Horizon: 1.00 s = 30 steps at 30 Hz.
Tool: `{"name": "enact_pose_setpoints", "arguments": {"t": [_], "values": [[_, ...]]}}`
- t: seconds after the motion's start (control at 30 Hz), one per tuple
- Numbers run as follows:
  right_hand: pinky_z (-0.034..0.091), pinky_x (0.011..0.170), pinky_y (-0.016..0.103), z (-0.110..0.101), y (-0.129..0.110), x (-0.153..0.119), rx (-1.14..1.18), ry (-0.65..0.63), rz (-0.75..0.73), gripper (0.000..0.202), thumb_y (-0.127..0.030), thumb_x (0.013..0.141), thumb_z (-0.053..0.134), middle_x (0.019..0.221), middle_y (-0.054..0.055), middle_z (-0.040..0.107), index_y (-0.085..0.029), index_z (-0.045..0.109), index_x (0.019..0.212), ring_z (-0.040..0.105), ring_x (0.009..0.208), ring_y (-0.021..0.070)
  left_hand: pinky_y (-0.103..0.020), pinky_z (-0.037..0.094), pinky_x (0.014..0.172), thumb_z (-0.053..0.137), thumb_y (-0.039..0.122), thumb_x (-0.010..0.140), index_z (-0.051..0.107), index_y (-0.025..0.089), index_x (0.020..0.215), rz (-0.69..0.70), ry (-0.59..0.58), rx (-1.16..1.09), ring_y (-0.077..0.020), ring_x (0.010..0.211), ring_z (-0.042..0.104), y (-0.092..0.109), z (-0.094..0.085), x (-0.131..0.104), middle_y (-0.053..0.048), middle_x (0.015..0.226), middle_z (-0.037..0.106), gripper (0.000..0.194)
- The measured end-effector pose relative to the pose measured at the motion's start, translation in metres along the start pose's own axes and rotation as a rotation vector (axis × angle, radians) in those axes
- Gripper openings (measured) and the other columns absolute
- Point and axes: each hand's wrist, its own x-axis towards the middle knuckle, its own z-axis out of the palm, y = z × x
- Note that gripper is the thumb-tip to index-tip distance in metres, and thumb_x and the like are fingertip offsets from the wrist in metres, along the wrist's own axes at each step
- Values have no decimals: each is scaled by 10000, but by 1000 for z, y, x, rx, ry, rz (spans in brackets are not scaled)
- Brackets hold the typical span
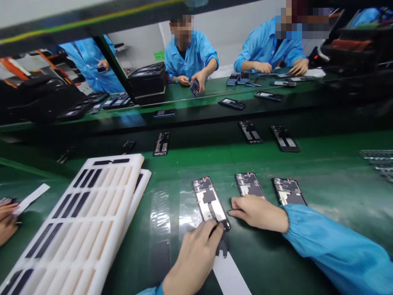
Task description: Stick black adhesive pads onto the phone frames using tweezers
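In front of me lies an opened phone (211,200), its inner board and metal plate showing. My left hand (196,254) is closed at the lower end of that phone, with a black plastic part (223,248) coming out below the thumb. Part of this piece is covered by the fingers. A white strip (231,274) lies beneath it. My right hand (260,213) is pinched close to the phone's right edge; whatever is between its fingertips is too small to make out. Behind that hand lies a second opened phone (249,183), and a third phone (288,190) is partly hidden by my sleeve.
White foam trays (106,192) holding several black strips stand at left, stacked. Phones (161,143) lie on the lane beyond the bench. Co-workers in blue (192,53) sit across. Another person's hand (7,223) is at far left. Clear trays (377,157) are at right.
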Motion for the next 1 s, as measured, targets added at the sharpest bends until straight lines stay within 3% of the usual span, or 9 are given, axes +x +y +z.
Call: {"name": "enact_pose_setpoints", "arguments": {"t": [0.3,0.53,0.67,0.8,0.9,1.0], "values": [[328,590,285,-7,8,3,-19,-118,-132,128,-287,953,585,907,102,752,-187,655,992,716,856,283,-317,617,651,377,-76,612,544,131,1307,62,95,-23,-235,931,698,-10,14,2,-85,1213,703,743],[337,576,293,-15,7,3,-29,-161,-160,148,-266,951,587,900,129,751,-157,657,1021,722,857,307,-316,591,616,409,-94,716,544,113,1331,119,117,6,-240,888,672,-11,19,3,-109,1259,689,663],[355,562,297,-12,5,4,-35,-119,-190,185,-319,959,591,864,116,749,-153,660,1002,733,814,309,-320,595,637,430,-67,779,553,115,1323,117,99,17,-246,915,675,-11,20,5,-134,1243,685,586],[415,561,316,-4,0,8,-65,-34,-168,282,-409,977,566,860,126,757,-146,668,981,747,787,334,-320,580,551,402,-55,731,580,131,1267,87,71,85,-266,906,699,-7,14,7,-184,1233,659,595],[463,568,331,5,-6,11,-157,6,-134,303,-415,963,595,821,141,763,-129,663,1035,756,780,355,-349,588,545,431,-5,650,583,168,1269,24,-70,64,-263,864,710,-5,6,8,-204,1423,530,660],[488,575,331,13,-11,11,-218,21,-110,333,-368,942,642,821,175,766,-99,631,1138,761,786,359,-316,564,484,458,-5,616,540,254,1357,-71,-165,116,-194,714,703,-7,4,12,-161,1622,270,789]]}}
